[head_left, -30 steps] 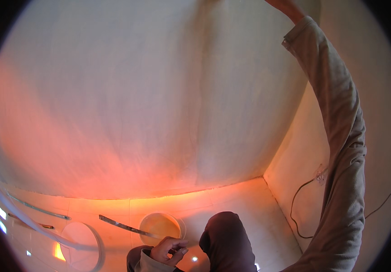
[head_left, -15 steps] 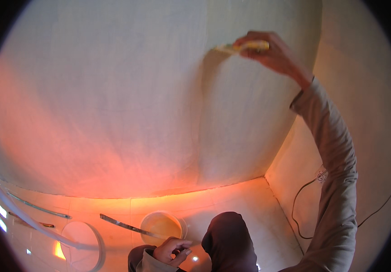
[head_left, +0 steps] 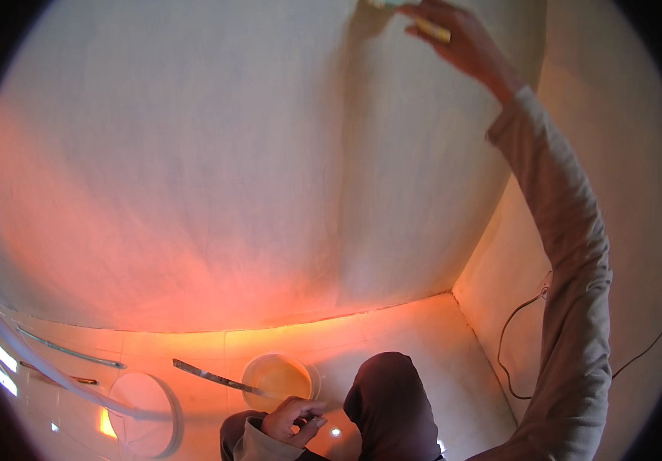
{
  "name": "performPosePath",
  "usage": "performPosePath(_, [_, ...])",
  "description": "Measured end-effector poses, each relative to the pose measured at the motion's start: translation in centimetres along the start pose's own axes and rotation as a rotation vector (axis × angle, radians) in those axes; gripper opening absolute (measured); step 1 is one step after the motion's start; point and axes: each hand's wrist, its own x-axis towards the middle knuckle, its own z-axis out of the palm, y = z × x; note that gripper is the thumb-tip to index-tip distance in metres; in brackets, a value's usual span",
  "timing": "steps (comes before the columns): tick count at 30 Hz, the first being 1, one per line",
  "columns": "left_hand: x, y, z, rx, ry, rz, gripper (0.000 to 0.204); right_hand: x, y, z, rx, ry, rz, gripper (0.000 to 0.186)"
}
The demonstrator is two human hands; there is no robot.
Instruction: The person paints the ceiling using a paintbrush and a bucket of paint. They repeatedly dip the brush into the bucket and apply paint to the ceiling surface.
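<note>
My right hand (head_left: pixel 454 34), raised high at the top of the view, is closed around a paintbrush (head_left: pixel 434 30) with a yellowish handle. The brush's tip meets the pale wall (head_left: pixel 231 154) near the upper picture edge, and a dark shadow runs below it. Low down, my left hand (head_left: pixel 294 420) rests by my knee with loosely bent fingers, and I see nothing in it. Just beyond it stands a round bucket (head_left: pixel 315 376) with yellowish contents. A dark, spattered flat stick (head_left: pixel 212 376) lies across the bucket's rim, its near end close to my left hand.
A white round lid (head_left: pixel 142 415) is on the tiled floor at left, with a pale hose (head_left: pixel 46 369) passing over it. Two thin rods (head_left: pixel 69 351) lie farther left. A cable (head_left: pixel 502 361) hangs from a socket on the right wall, beside my right arm.
My right hand has moved up along the wall with the paintbrush, and the brush's shadow has risen with it. My left hand stays by my knee.
</note>
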Motion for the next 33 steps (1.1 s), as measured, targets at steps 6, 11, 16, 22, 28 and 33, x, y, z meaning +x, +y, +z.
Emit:
performPosePath(6, [0.4, 1.1, 0.1, 0.053, -0.007, 0.064, 0.024, -10.7, -12.7, 2.2, 0.13, -0.339, 0.245, 0.034])
performPosePath(11, [0.4, 0.8, 0.4, 0.005, -0.004, -0.004, 0.024, -12.5, -15.8, 1.1, 0.345, -0.625, 0.453, 0.025])
performPosePath(16, [0.0, 1.3, 0.0, 0.067, -0.006, -0.046, 0.024, -6.1, -6.8, 1.0, 0.478, -0.411, 0.528, 0.02])
performPosePath(22, [0.2, 2.4, 0.2, 0.043, 0.007, -0.093, 0.025, 3.9, 0.7, -3.5, 0.103, -0.104, 0.3, 0.023])
performPosePath(28, [0.4, 3.9, 0.2, 0.081, 0.034, 0.003, 0.023, -3.4, -4.5, 0.8, -0.113, -0.116, 0.158, 0.018])
performPosePath(33, [0.1, 3.8, 0.0, 0.0, 0.107, -0.034, 0.026, -16.5, -17.3, 5.1, 0.061, -0.326, 0.222, 0.038])
